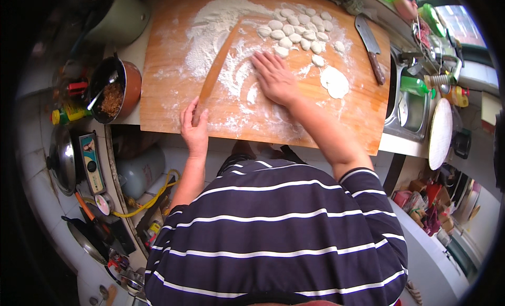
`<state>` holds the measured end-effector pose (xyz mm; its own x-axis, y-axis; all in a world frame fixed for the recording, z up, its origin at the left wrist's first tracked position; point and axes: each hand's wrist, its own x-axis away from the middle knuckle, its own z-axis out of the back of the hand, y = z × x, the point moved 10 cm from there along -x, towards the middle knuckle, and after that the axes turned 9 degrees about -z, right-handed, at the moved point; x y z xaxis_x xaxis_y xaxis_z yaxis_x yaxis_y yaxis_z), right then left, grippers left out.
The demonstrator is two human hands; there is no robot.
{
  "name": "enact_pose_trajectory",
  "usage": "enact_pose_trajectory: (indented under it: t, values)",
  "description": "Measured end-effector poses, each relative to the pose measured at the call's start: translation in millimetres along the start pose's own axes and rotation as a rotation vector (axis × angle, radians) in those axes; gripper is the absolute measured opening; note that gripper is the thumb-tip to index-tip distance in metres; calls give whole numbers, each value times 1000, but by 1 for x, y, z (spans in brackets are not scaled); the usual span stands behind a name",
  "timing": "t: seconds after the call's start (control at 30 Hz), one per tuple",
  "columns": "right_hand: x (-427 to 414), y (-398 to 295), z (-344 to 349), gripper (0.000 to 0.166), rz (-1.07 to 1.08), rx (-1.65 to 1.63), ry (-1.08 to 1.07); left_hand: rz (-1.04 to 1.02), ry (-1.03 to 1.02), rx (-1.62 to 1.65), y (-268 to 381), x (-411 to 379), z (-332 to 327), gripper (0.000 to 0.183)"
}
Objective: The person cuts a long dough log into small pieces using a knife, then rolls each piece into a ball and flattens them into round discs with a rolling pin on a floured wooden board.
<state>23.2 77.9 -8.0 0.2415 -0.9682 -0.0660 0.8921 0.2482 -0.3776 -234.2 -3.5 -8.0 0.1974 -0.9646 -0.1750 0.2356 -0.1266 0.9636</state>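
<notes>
My left hand (194, 122) grips the near end of a long wooden rolling pin (219, 61), which slants away over the floured wooden board (169, 104). Palm down, my right hand (276, 79) lies on the floury surface right of the pin, fingers extended; whether anything is beneath it is hidden. Beyond and right of that hand are several small round dough pieces (288, 29) dusted with flour. A flat rolled dough wrapper (334, 82) lies to the right of my right hand. Loose white flour (213, 22) is heaped at the board's far left.
A cleaver (369, 41) with a wooden handle lies on the board's right side. Left of the board stand a pot of brown filling (112, 98) with a spoon and a large green pot (122, 22). At the right are a metal sink (416, 112) and a round tray (440, 134).
</notes>
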Motion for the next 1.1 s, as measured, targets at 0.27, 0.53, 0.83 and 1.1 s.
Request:
enact_pose_trajectory:
  t: [0.27, 0.53, 0.83, 1.1]
  values:
    - [19, 63, 51, 56, -260, -56, 45, -88, -120, -173, 14, -1, -2, 43]
    - [58, -17, 7, 65, -30, 17, -151, -190, -202, -329, 33, -13, -16, 42]
    - [58, 77, 65, 58, -346, -60, 267, -534, -409, -584, 68, -26, -69, 44]
    - [102, 16, 34, 72, -66, 84, -51, -493, -971, -892, 15, 8, -90, 56]
